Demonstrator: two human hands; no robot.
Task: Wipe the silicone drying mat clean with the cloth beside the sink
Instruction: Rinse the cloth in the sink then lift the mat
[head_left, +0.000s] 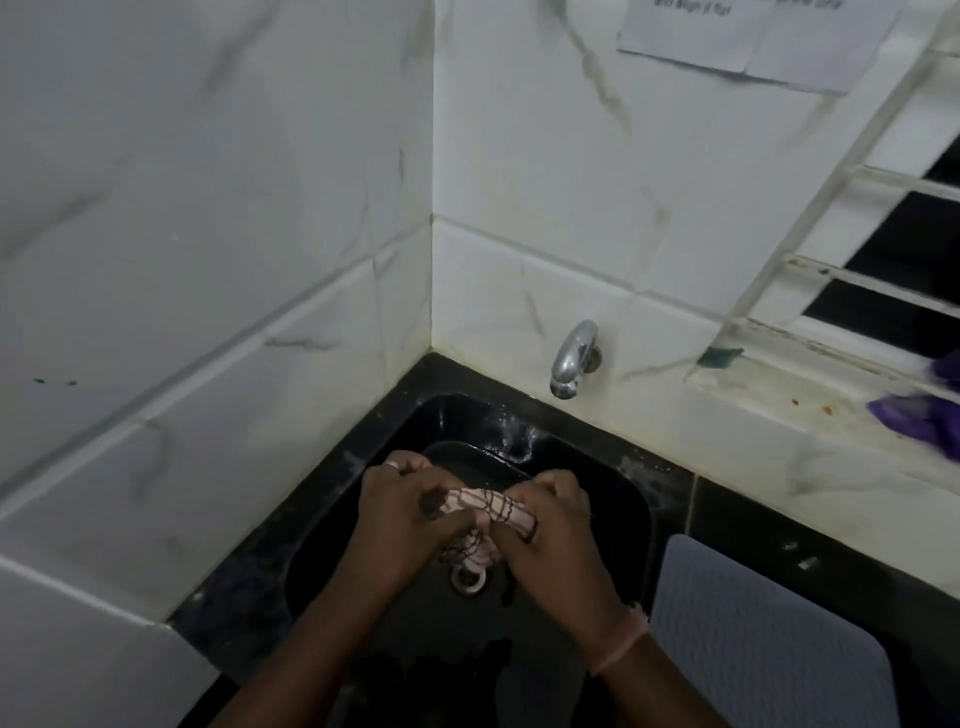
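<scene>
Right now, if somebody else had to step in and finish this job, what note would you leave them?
Left hand: grips one end of the cloth.
Right hand: grips the other end; the cloth is bunched between both hands over the sink.
Tap: no water seen running.
Mat: lies flat on the counter to the right of the sink, nothing on it.
Done: cloth picked up, apparently being wrung.
Left: carry the cloth over and wipe the mat.

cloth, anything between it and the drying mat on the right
Nothing visible. Both hands, left hand and right hand, grip the cloth over the black sink. The grey mat lies just right of the sink's rim with no object between.
</scene>
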